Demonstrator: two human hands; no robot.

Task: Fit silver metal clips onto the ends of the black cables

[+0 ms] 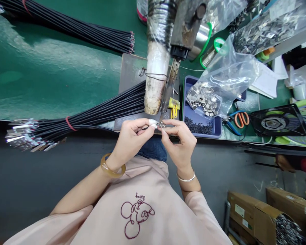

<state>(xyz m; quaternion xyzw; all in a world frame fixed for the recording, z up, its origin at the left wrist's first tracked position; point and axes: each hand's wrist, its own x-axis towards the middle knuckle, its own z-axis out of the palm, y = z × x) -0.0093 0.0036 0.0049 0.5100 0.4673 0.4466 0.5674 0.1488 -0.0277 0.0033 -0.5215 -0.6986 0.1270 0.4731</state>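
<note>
My left hand point(135, 133), with white covers on its fingertips, is closed on the end of a black cable point(103, 128) pulled from a banded bundle point(97, 115). Facing it, my right hand point(179, 141) pinches a small shiny metal connector point(163, 125) against the cable end. The fingers hide most of where the two meet. Just above my fingertips is the tip of a soldering iron point(173, 69), mounted pointing down. Beside it hangs a plastic-wrapped tube point(156, 68) with a scorched lower end.
At the right, a blue tray point(216, 131) holds a bag of metal connectors point(205, 98) and small black parts point(197, 126). Orange-handled pliers point(241, 119), a black fan point(276, 123) and solder spools point(211, 54) are nearby. Another cable bundle point(86, 30) lies at the back left.
</note>
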